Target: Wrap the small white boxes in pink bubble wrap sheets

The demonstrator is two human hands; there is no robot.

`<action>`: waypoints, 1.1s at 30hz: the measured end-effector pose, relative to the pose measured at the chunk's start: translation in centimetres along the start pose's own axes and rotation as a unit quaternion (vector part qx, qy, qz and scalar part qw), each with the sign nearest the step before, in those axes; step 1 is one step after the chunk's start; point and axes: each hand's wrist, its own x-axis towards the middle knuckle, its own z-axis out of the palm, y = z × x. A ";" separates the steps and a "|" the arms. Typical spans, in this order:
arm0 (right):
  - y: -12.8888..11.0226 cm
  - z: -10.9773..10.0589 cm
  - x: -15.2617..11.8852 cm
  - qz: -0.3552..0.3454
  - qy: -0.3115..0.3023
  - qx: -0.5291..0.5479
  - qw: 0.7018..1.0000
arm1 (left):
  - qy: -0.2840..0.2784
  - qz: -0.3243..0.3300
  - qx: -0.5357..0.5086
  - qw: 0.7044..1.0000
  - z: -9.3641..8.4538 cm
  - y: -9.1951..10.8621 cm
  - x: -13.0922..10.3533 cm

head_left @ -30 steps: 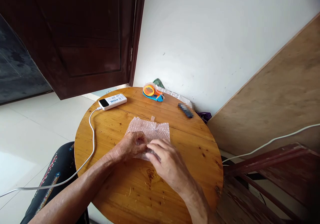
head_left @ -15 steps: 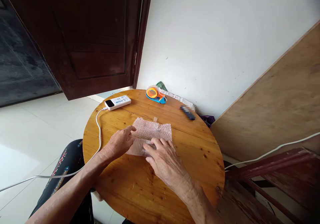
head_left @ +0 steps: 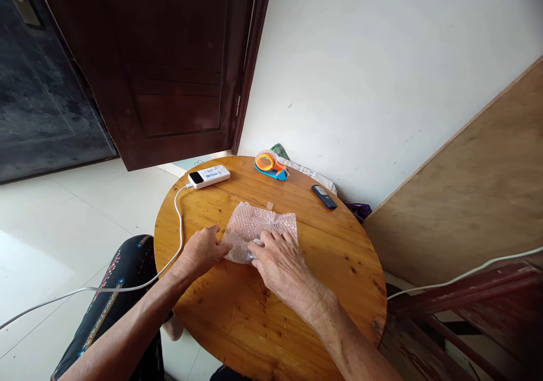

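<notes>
- Bubble wrap (head_left: 265, 225): folded sheet lying flat near the middle of the round wooden table (head_left: 254, 324), long axis running left to right across the person's front.
- Right hand (head_left: 278, 259): palm down, fingers spread flat on the wrap's near edge, pressing rather than pinching; nothing gripped.
- Left hand (head_left: 203, 251): at the wrap's left corner, fingertips touching the edge; whether they pinch it, cannot tell.
- Wrap lies just beyond both hands, toward the wall; right hand covers more of it.
- Look: clear, bubbled, slightly crumpled; a small tape tab (head_left: 269, 205) shows at its far edge.
- Beyond the wrap: orange tape dispenser (head_left: 268, 163), white power bank (head_left: 208, 176) with cable (head_left: 180, 228), dark phone (head_left: 324, 196) to the far right.
</notes>
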 end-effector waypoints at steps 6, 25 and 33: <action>0.0 0.3 0.0 0.004 0.004 -0.005 1.000 | -0.084 -0.032 -0.256 0.963 0.5 1.0 -0.1; 6.3 1.9 -6.3 0.182 0.153 0.356 0.904 | -0.180 0.110 -0.113 0.971 0.9 5.8 -0.6; 5.8 5.8 -8.6 0.351 0.067 0.456 0.815 | -0.101 0.182 0.115 0.971 1.0 7.1 -1.1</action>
